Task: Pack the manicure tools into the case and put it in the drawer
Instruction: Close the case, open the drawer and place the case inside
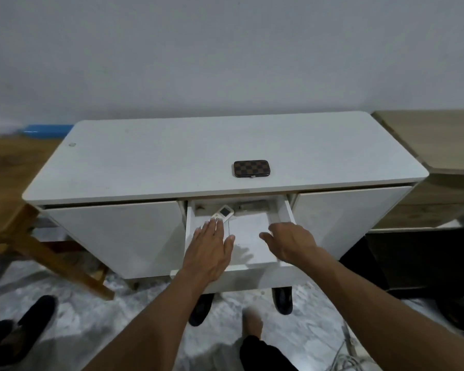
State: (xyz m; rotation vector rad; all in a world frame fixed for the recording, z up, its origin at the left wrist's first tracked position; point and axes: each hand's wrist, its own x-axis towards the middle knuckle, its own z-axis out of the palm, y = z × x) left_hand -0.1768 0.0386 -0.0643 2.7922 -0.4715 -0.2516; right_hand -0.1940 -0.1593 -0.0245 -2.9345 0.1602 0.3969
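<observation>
A brown checkered manicure case [250,168] lies closed on top of the white cabinet [172,156], right of the middle near the front edge. Below it the middle drawer [252,242] stands pulled out. My left hand [210,250] reaches flat into the drawer's left side, fingers spread, its fingertips at a white remote control [223,212]. My right hand [289,241] hovers over the drawer's right side, fingers loosely curled and holding nothing. No loose manicure tools are in sight.
A wooden chair [38,236] stands at the left of the cabinet. A beige wooden unit [439,156] adjoins it on the right. Black slippers [32,325] lie on the marbled floor at lower left, and my feet are under the drawer.
</observation>
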